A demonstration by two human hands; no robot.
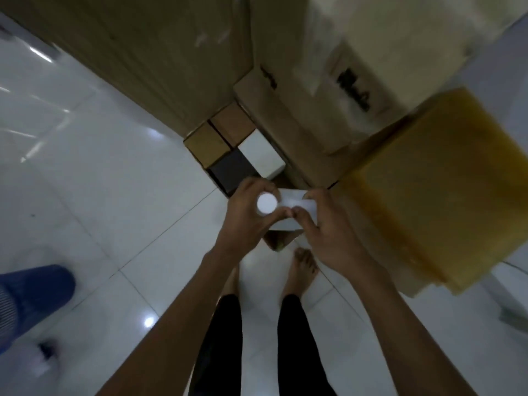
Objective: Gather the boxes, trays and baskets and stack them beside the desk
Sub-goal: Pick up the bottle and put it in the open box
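White box [291, 195] is hanging near the stacked boxes [228, 144] — right hand [331, 238] pinching it, left hand [245, 221] gripping a white-capped cylinder [266, 203] — probably awaiting stacking, needing a level set-down.

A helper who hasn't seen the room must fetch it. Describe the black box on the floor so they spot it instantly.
Find the big cardboard cartons standing on the white tiled floor. At their foot sits a tight cluster of four small boxes. The black box is the only dark one, beside two brown boxes and a white box.
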